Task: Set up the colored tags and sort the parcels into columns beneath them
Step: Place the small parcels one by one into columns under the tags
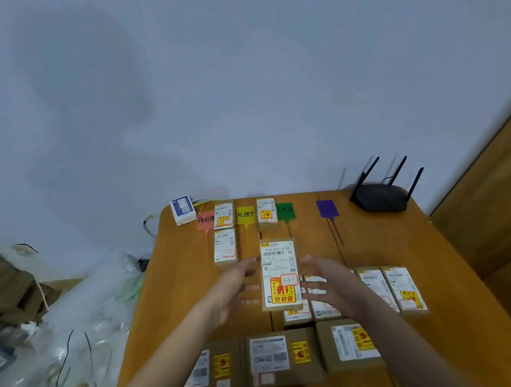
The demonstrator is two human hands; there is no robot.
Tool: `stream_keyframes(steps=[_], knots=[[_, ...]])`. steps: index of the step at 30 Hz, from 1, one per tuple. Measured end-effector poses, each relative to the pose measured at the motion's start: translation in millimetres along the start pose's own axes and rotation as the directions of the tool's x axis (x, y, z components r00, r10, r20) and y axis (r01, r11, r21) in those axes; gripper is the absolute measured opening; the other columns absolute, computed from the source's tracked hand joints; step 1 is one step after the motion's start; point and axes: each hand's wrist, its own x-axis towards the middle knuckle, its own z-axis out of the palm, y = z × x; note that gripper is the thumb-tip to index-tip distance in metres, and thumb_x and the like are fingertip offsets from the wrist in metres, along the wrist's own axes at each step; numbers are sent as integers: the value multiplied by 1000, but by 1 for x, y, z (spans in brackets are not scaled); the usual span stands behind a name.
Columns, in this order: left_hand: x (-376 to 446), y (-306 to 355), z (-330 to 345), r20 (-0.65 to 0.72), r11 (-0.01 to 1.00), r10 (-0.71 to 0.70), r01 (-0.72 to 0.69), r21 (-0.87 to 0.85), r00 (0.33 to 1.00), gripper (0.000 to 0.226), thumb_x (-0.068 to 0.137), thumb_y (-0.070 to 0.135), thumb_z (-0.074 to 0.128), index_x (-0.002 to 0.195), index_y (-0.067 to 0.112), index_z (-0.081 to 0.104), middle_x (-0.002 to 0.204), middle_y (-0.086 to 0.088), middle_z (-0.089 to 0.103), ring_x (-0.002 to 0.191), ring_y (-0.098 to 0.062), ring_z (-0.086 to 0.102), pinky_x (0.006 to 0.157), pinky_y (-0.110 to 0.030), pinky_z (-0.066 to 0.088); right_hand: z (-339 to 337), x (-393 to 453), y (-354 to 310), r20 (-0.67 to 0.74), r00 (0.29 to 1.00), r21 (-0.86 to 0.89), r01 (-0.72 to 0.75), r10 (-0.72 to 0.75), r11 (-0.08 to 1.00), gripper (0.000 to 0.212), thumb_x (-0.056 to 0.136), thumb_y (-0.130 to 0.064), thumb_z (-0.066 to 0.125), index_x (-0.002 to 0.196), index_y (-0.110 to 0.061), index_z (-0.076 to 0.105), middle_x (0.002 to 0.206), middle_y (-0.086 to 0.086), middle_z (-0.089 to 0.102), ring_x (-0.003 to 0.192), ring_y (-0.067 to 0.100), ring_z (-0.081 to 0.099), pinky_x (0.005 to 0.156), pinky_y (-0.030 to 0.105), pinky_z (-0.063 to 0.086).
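Parcel [280, 275] between both open hands' grip above wooden table [395, 240] by grey wall [245, 92].

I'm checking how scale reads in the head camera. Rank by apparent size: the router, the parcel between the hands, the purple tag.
1. Parcel between the hands, though nearness to the camera inflates it.
2. Router, roughly comparable with antennas, so unsure.
3. Purple tag, clearly smallest.

Four flat plastic tags lie in a row at the table's far edge: pink tag [205, 220], yellow tag [245, 215], green tag [285, 211], purple tag [327, 208]. Two labelled brown cardboard parcels [224, 232] lie between pink and yellow, one parcel [266, 212] between yellow and green. A long labelled parcel [280, 275] sits mid-table; unsorted parcels [351, 320] crowd the near edge
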Motion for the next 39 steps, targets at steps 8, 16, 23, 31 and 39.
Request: stream_keyframes(steps=[8, 16, 23, 31, 39], knots=[[52, 13, 98, -114, 999, -43, 40, -30, 993, 27, 102, 39, 39, 118, 26, 57, 112, -2, 64, 103, -24, 60, 84, -41, 52, -78, 54, -40, -7, 996, -133, -90, 90, 987, 34, 100, -34, 52, 128, -16, 58, 119, 5, 66, 111, 25, 61, 92, 42, 53], [120, 24, 88, -190, 993, -120, 116, -30, 974, 23, 103, 41, 36, 109, 31, 56, 111, 2, 64, 109, -24, 57, 96, -46, 48, -81, 138, -54, 13, 985, -187, -167, 172, 968, 33, 101, -32, 49, 128, -16, 57, 119, 6, 63, 111, 27, 59, 101, 47, 50], [191, 28, 48, -215, 982, -182, 187, -1, 959, 32, 101, 43, 38, 123, 26, 53, 110, 5, 64, 102, -19, 59, 99, -48, 47, -62, 216, -59, 4, 965, -209, -257, 263, 944, 31, 102, -31, 49, 126, -13, 57, 118, 9, 62, 109, 28, 60, 100, 45, 51], [262, 14, 21, -209, 958, -279, 286, 3, 937, 29, 104, 34, 33, 90, 30, 58, 90, 3, 67, 86, -16, 64, 79, -37, 52, -40, 291, -46, 18, 942, -286, -317, 336, 904, 20, 103, -25, 43, 107, -16, 60, 115, 10, 63, 104, 25, 62, 86, 38, 53], [321, -4, -3, -191, 942, -330, 336, -1, 924, 33, 100, 39, 42, 106, 20, 67, 96, -4, 76, 94, -24, 70, 87, -44, 55, -33, 344, -36, -20, 932, -292, -350, 361, 890, 15, 101, -23, 44, 95, -22, 58, 107, 6, 63, 104, 25, 60, 89, 43, 54]])
